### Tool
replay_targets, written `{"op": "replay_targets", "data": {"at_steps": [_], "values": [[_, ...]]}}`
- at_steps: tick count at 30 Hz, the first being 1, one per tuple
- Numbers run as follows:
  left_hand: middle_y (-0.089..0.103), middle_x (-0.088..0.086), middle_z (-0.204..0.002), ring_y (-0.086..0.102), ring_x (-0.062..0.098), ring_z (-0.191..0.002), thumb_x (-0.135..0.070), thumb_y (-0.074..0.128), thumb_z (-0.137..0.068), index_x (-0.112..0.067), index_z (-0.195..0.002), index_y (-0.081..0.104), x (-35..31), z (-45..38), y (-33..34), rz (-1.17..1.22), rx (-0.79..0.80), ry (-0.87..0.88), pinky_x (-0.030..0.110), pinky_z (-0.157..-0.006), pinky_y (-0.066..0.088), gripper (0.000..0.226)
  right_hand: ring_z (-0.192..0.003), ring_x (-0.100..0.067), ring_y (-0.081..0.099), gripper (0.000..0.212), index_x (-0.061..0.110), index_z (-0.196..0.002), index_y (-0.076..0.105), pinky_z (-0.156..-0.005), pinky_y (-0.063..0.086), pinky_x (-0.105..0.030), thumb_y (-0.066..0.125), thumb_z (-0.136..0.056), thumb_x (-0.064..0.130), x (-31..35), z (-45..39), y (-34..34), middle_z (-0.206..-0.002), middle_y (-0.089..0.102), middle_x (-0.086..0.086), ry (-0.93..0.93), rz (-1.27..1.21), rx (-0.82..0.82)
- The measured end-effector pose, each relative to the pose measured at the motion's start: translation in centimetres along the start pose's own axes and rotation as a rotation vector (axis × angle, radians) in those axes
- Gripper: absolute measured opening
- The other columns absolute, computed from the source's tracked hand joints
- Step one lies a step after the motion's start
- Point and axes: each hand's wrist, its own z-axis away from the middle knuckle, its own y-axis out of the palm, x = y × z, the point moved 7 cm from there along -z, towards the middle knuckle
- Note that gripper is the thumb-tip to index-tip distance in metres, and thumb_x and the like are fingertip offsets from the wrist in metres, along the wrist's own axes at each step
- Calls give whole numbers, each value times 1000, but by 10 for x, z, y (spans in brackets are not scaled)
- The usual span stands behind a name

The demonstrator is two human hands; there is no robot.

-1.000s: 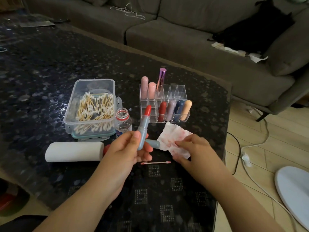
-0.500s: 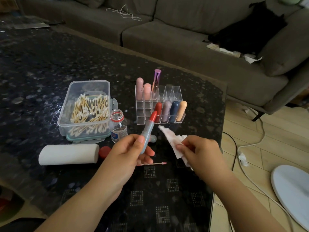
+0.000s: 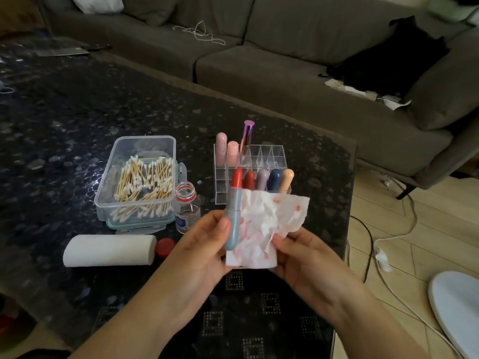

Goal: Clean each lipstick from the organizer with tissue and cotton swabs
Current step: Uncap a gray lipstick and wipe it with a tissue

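I see the left hand [image 3: 204, 244] curled round the pale blue barrel of the open lipstick [image 3: 233, 211], holding it upright in the air just in front of the organizer [image 3: 261, 154], its red bullet fully exposed; the right hand [image 3: 305, 257] pinches the lower edge of the stained tissue [image 3: 267, 226], which touches the right side of the barrel and hangs between me and the organizer's front row.

My worry is the bullet; it stands out of the tube with nothing guarding it, and if the tissue is dragged over it with any sideways force I judge it could bend, smear or snap; the tissue is already blotched red, so wiping with a soiled patch may spread colour back onto the barrel rather than lift it.

The open bottle [image 3: 187, 207] stands just left of the organizer, close to the left hand, its red cap [image 3: 164, 246] lying off nearer to me; a careless swing of the wrist could tip it and wet the desk [image 3: 64, 104]; the swab box [image 3: 141, 180] sits further left of the organizer, so reaching for it crosses the bottle.
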Motion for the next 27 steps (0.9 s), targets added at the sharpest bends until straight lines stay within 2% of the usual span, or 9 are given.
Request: {"op": "replay_targets", "data": {"at_steps": [4,6,11,13,15,17,19,23,27], "values": [[73,12,-93,71,20,-87,-22,58,-73,-3,-89,66,-5,0,-10,-60,-138,40,32,-77,59,25,-102,-25,67,29,8,-115,61,-86,55,-35,53,-87,9,-2,-2,6,-110,70,-12,0,80,47],[74,9,-89,71,16,-83,-21,57,-73,-4,-87,66,-8,-1,-15,-74,-182,80,31,-79,58,24,-101,-24,68,34,12,-115,63,-85,53,-36,62,-83,23,3,-1,8,-111,70,-11,-52,152,45],[74,3,-94,68,15,-95,-36,69,-64,-22,-81,76,-12,2,-25,-270,-256,115,35,-93,46,23,-102,-12,67,77,34,-126,51,-92,48,-37,70,-59,68,20,3,4,-112,70,7,-221,304,-38],[73,2,-94,66,14,-96,-39,74,-64,-20,-85,75,-12,3,-26,-315,-259,122,36,-95,44,28,-101,-7,67,73,44,-134,37,-91,50,-33,73,-70,51,20,5,2,-106,72,10,-250,480,-63],[73,-1,-87,66,9,-87,-38,68,-64,-18,-83,74,-12,5,-28,-318,-286,122,33,-90,44,29,-93,-13,69,67,53,-135,29,-84,54,-31,64,-86,24,21,7,-1,-95,73,-4,-296,615,-141],[73,0,-88,66,14,-90,-36,65,-64,-20,-81,76,-12,5,-29,-288,-306,119,34,-93,46,26,-93,-33,67,62,60,-130,33,-85,55,-47,57,-93,16,23,8,-1,-93,69,-21,-338,646,-164],[74,3,-94,67,18,-95,-32,64,-65,-16,-84,75,-11,4,-31,-235,-326,109,37,-95,46,27,-90,-36,67,47,52,-118,50,-84,54,-53,52,-95,11,27,8,1,-91,71,-17,-375,541,-152],[73,8,-94,69,17,-88,-28,63,-67,-10,-90,71,-9,2,-31,-152,-324,76,37,-92,48,31,-81,-19,64,26,31,-85,70,-72,54,-32,53,-93,13,31,10,4,-84,69,-2,-398,559,-152],[73,3,-83,69,11,-77,-28,61,-66,-11,-86,71,-13,3,-27,-148,-289,105,32,-77,50,29,-88,-5,69,27,27,-97,69,-72,56,-18,64,-82,5,29,9,5,-90,74,12,-330,499,-87]]}}
